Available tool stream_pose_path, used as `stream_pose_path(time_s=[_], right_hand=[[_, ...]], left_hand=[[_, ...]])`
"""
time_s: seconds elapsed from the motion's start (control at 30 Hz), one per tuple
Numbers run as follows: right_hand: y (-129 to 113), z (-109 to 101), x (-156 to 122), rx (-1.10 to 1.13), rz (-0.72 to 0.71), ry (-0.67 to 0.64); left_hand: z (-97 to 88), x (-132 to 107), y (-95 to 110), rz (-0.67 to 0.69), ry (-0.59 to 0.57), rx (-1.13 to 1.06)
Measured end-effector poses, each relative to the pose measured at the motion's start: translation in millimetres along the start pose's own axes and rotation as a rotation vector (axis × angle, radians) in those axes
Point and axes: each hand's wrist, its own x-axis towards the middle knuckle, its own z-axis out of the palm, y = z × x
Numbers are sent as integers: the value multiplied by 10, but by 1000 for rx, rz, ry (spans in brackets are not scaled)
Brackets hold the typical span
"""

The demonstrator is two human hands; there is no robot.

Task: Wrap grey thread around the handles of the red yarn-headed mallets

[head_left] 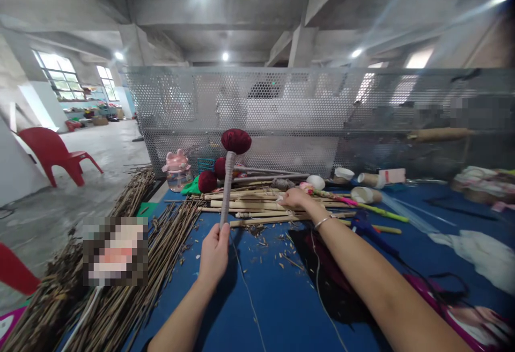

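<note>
My left hand [214,253] is closed round the lower end of a grey-wrapped stick [227,188], held upright and leaning slightly right. A dark red, rounded head [236,141] tops it. My right hand [295,198], with a bangle at the wrist, reaches into a row of pale bamboo sticks [241,205]. Its fingers are bent together near something whitish; what they hold is too small to make out. Beyond the left hand, similar dark red heads [207,181] lie at the ends of grey-wrapped sticks [273,171]. A thin string [246,282] trails down the blue table.
Dry twigs [161,258] are heaped on the left, beside a pink bottle [177,170]. A blue glue gun [364,226] with a cable lies right of my forearm. Dark cloth [336,293] is under that arm. Perforated metal panels [281,116] rise behind the table [277,309].
</note>
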Motion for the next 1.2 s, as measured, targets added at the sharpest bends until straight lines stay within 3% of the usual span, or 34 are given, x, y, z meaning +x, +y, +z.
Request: stream_pose_path(time_s=[0.2,0.3,0.4,0.53,0.83,0.97,1.07,1.2], right_hand=[[-94,-94,-125,141,-14,85],[-238,-320,-115,263,-85,155],[-423,-609,-84,525,-160,209],[-652,-899,-64,783,-125,190],[-890,-1229,-116,981,-261,254],[-927,-1310,-275,1094,-383,300],[-937,-1104,-601,916,-475,157],[-969,-551,-1267,97,-686,-276]], left_hand=[[2,-32,47,-4,18,-5],[-2,-35,50,-7,28,-4],[-9,-28,40,-2,30,3],[-19,-22,32,10,14,14],[-7,-20,4,8,16,0],[-10,-5,-18,-12,-10,-5],[-11,-4,-16,-26,-19,-14],[-6,-18,11,-28,-13,-42]])
